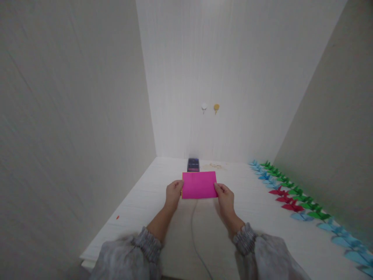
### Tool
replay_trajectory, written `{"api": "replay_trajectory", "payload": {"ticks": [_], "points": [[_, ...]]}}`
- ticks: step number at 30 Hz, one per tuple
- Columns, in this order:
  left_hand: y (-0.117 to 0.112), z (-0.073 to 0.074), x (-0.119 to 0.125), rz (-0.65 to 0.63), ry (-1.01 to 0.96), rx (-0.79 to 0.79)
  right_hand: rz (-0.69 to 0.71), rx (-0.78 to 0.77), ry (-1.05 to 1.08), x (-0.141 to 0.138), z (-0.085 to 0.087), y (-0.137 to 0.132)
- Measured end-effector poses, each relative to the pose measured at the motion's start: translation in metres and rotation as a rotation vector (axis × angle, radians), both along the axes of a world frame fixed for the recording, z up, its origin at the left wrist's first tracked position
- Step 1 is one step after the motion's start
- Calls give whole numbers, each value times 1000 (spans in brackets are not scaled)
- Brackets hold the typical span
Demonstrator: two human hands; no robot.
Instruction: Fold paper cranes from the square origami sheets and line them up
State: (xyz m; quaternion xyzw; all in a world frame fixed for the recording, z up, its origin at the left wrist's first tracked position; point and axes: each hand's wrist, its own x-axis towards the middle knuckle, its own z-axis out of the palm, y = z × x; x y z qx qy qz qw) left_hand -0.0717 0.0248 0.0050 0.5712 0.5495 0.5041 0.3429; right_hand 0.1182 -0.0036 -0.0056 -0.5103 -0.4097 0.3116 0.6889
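Note:
A bright pink sheet of paper (pixel 199 185), folded into a rectangle, lies in the middle of the white table (pixel 140 206). My left hand (pixel 174 193) pinches its left edge, fingers closed on the paper. At the right edge, my right hand (pixel 225 196) grips the same sheet. Both arms wear grey patterned sleeves.
A small dark box-like object (pixel 193 164) stands behind the paper near the back wall. Folded paper figures in blue, green and red (pixel 294 202) line the table's right side. A thin cable (pixel 194 237) runs toward me. Two hooks (pixel 210 107) hang on the wall. A tiny red scrap (pixel 117 217) lies left.

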Motion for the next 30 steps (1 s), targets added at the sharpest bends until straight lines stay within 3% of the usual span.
{"api": "replay_trajectory", "payload": {"ticks": [1,7,16,19,21,23,26,28,30], "points": [[6,-3,-8,102,228,8,-14,0,10,5,-2,3],[28,-13,-46,230,529,-58,-51,-37,111,34,-10,13],[26,-12,-57,386,723,-123,112,-108,196,32,-14,8],[21,-2,-51,448,680,10,180,-138,212,33,-12,3],[17,5,-36,368,507,177,220,-151,219,33,-10,0],[12,8,-11,112,214,209,255,-157,220,33,-7,-3],[5,6,28,-70,102,137,295,-161,208,31,-1,-7],[2,3,46,-328,-157,-48,309,-167,195,30,3,-10],[0,-1,53,-429,-295,-129,326,-173,188,29,7,-13]]}}
